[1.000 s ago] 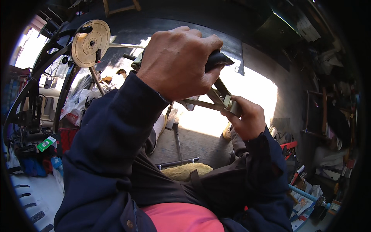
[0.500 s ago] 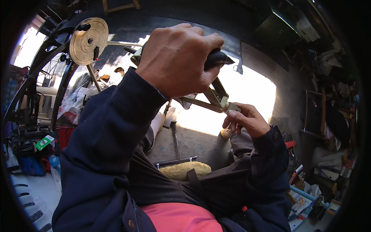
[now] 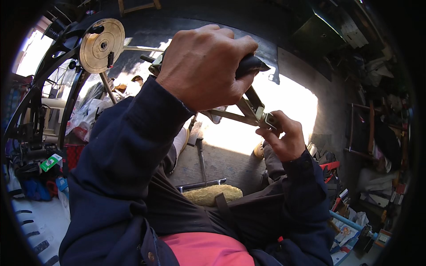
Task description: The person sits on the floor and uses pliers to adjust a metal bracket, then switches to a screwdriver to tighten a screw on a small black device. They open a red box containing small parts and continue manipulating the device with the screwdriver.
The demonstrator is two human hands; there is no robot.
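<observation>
My left hand (image 3: 204,66) is raised close to the camera and closed around a black padded part (image 3: 254,64), from which thin metal rods (image 3: 235,116) run down to the right. The rods meet in a small metal clamp (image 3: 267,119). My right hand (image 3: 286,139) is just below and right of the clamp, its fingertips pinching it. Both arms wear dark blue sleeves. What the black part joins onto is hidden behind my left hand.
A round brass-coloured disc (image 3: 103,44) sits on a curved dark wheel frame at the upper left. On the floor below lie a yellow paint roller (image 3: 212,194) and a long-handled tool (image 3: 201,155). Cluttered tools and boxes (image 3: 346,221) fill the right side, and bags (image 3: 84,117) are piled at the left.
My right hand dipped slightly below the clamp, then its fingers came back up onto it. My left hand kept its grip and hardly moved.
</observation>
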